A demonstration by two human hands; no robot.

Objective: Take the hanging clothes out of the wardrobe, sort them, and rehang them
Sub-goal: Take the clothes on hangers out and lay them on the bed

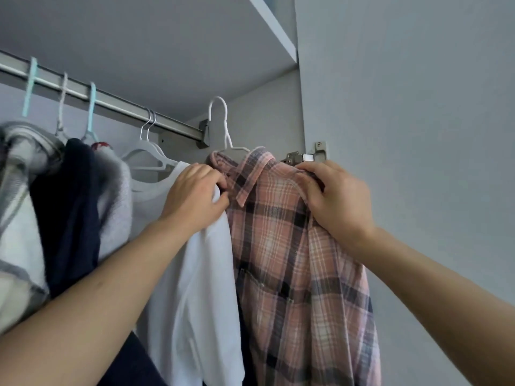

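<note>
both hands grip shirt shoulders | hanger off rail (hook free) | white top crowds left | door right

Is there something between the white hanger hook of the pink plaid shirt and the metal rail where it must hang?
Nothing visible blocks it. The white wire hanger hook of the pink plaid shirt is off the silver metal rail, beside its end bracket.
</note>
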